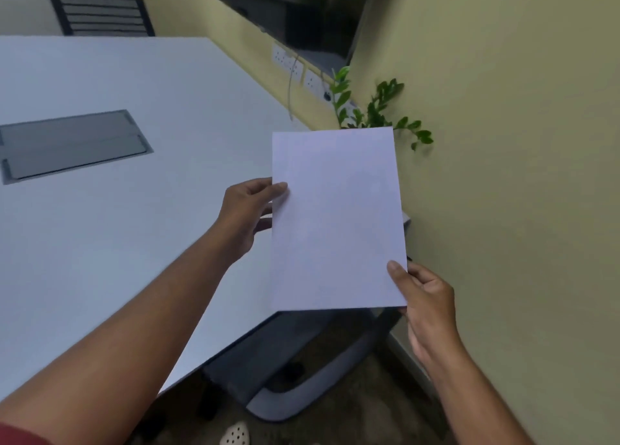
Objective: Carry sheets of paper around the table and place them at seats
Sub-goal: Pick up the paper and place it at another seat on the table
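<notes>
Holding a white sheet of paper (337,220) upright in the air, the person is standing at the near right corner of a white table (141,210). The sheet is hanging past the table's right edge, its left part over the tabletop and its right part over the gap between table and yellow wall (520,143). That gap is narrow; a grey chair (288,371) is sitting tucked under the table's edge right below the sheet, filling most of the floor there. A leafy plant (375,109) is poking up behind the sheet's top edge, in the room's corner. The tabletop itself is lying bare around a grey cable hatch (70,144) set into it toward the left. At the far side a black slatted chair (100,10) is standing against the table edge, and a dark screen (295,8) is hanging on the wall above a row of sockets (295,67).

The left hand (248,218) is reaching forward on a long, straight arm, pinching the sheet's left edge about midway up, thumb on the front and fingers behind. The right hand (426,297) is gripping the lower right corner, thumb pressed on the face, wrist bent upward close to the wall.
</notes>
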{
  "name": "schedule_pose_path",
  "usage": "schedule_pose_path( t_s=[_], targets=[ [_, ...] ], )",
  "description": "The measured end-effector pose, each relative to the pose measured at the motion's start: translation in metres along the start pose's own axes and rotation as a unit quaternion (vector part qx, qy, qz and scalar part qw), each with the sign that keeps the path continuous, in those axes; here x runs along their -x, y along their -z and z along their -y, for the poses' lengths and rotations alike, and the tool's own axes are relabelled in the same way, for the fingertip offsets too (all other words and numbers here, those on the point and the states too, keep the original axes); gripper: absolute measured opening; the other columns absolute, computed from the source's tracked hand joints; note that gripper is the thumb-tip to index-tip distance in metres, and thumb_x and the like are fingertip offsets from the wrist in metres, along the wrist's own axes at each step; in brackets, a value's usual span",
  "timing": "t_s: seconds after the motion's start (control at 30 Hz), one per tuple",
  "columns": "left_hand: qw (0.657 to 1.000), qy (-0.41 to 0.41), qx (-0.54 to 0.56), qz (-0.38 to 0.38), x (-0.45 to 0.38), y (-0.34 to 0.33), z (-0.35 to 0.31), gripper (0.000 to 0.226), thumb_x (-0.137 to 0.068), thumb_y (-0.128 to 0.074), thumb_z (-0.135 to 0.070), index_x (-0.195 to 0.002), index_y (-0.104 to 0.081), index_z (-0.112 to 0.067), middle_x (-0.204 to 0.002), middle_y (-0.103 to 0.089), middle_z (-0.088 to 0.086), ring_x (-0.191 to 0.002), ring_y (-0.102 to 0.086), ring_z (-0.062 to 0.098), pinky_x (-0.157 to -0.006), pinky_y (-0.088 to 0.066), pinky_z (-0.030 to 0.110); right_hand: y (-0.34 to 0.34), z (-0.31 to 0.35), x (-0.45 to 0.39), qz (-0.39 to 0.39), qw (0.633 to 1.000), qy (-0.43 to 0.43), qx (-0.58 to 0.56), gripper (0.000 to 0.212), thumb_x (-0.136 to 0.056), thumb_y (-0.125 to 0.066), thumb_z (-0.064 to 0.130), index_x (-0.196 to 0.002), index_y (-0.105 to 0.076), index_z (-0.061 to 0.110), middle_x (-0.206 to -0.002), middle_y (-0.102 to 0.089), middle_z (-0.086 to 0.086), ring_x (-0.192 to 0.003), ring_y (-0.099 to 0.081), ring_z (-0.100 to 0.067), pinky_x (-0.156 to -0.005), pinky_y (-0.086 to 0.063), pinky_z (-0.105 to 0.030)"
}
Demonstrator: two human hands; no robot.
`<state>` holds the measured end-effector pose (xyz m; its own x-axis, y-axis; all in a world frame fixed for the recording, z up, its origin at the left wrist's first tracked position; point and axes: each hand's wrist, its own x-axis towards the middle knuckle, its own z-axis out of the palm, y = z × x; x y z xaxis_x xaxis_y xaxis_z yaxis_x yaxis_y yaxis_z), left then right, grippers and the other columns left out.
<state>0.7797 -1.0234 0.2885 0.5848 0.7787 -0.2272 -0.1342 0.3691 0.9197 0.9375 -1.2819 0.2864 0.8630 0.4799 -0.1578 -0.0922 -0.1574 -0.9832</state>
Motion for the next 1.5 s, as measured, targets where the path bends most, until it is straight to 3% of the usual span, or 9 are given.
schedule_pose_path(
  t_s=[0.23,0.37,0.53,0.67,0.83,1.0,1.1,1.27,1.5],
  targets=[
    [0.996,0.023,-0.084,0.004,-0.002,0.047,0.013,0.035,-0.099,-0.076,-0.012,-0.132,-0.076,-0.023,-0.119,-0.078,0.018,-0.104,-0.079,0.023,-0.080,-0.065,0.035,-0.053,0.008,-0.079,0.093,0.995,-0.033,0.032,0.006,-0.095,-0.079,0.023,-0.092,-0.080,0.017,-0.097,-0.084,0.000,-0.102,-0.077,-0.026,-0.092,-0.058,-0.046],
    [0.990,0.030,-0.085,-0.105,-0.005,0.067,0.037,0.034,-0.096,-0.077,-0.003,-0.128,-0.078,-0.015,-0.121,-0.077,0.023,-0.101,-0.078,0.025,-0.077,-0.065,0.033,-0.098,-0.001,-0.135,0.231,0.964,-0.081,0.101,0.009,-0.098,-0.075,0.022,-0.102,-0.079,0.015,-0.100,-0.084,-0.002,-0.100,-0.078,-0.023,-0.091,-0.063,-0.041],
    [0.968,0.031,-0.096,-0.229,-0.014,0.071,0.072,0.025,-0.093,-0.078,0.003,-0.113,-0.080,-0.012,-0.090,-0.082,0.004,-0.087,-0.080,0.020,-0.072,-0.067,0.032,-0.136,-0.027,-0.197,0.337,0.920,-0.092,0.176,0.008,-0.096,-0.077,0.016,-0.103,-0.078,0.013,-0.101,-0.084,-0.004,-0.088,-0.079,-0.016,-0.078,-0.062,-0.031],
    [0.947,0.059,-0.129,-0.289,-0.021,0.081,0.111,0.024,-0.095,-0.076,0.004,-0.115,-0.078,-0.009,-0.098,-0.082,0.011,-0.081,-0.080,0.016,-0.071,-0.066,0.030,-0.161,-0.060,-0.228,0.400,0.877,-0.132,0.232,0.011,-0.095,-0.078,0.011,-0.105,-0.075,0.010,-0.109,-0.080,-0.008,-0.091,-0.078,-0.022,-0.078,-0.063,-0.030],
    [0.931,0.104,-0.197,-0.288,-0.045,0.107,0.151,0.027,-0.091,-0.079,-0.002,-0.114,-0.081,-0.018,-0.097,-0.081,0.014,-0.089,-0.075,0.019,-0.080,-0.062,0.034,-0.178,-0.104,-0.254,0.431,0.834,-0.139,0.315,0.011,-0.092,-0.081,0.008,-0.092,-0.071,0.012,-0.104,-0.077,-0.006,-0.082,-0.073,-0.017,-0.068,-0.058,-0.025],
    [0.921,0.127,-0.251,-0.272,-0.069,0.121,0.187,0.028,-0.090,-0.080,0.001,-0.115,-0.080,-0.011,-0.063,-0.068,-0.016,-0.076,-0.067,0.014,-0.078,-0.063,0.031,-0.187,-0.155,-0.277,0.428,0.815,-0.102,0.376,0.014,-0.085,-0.087,0.005,-0.091,-0.075,0.003,-0.105,-0.080,-0.012,-0.102,-0.077,-0.030,-0.083,-0.063,-0.036],
    [0.920,0.127,-0.252,-0.270,-0.079,0.122,0.204,0.030,-0.088,-0.083,0.002,-0.116,-0.079,-0.008,-0.078,-0.073,-0.003,-0.077,-0.071,0.018,-0.073,-0.066,0.027,-0.188,-0.177,-0.289,0.433,0.801,-0.085,0.405,0.021,-0.079,-0.092,0.007,-0.091,-0.075,0.010,-0.100,-0.080,-0.015,-0.103,-0.078,-0.032,-0.094,-0.064,-0.044],
    [0.913,0.138,-0.258,-0.283,-0.089,0.132,0.227,0.031,-0.083,-0.087,0.001,-0.111,-0.078,-0.010,-0.091,-0.080,0.010,-0.082,-0.079,0.025,-0.084,-0.068,0.037,-0.197,-0.194,-0.304,0.438,0.780,-0.052,0.444,0.036,-0.075,-0.095,0.009,-0.104,-0.075,0.007,-0.092,-0.077,-0.010,-0.085,-0.078,-0.027,-0.085,-0.066,-0.037],
    [0.890,0.114,-0.324,-0.299,-0.088,0.132,0.238,0.050,-0.082,-0.087,-0.007,-0.129,-0.073,-0.014,-0.086,-0.081,-0.004,-0.079,-0.078,0.024,-0.078,-0.064,0.031,-0.200,-0.206,-0.307,0.435,0.755,0.047,0.487,0.051,-0.071,-0.098,0.019,-0.110,-0.066,0.009,-0.092,-0.074,-0.011,-0.077,-0.068,-0.023,-0.078,-0.058,-0.038]
  ],
)
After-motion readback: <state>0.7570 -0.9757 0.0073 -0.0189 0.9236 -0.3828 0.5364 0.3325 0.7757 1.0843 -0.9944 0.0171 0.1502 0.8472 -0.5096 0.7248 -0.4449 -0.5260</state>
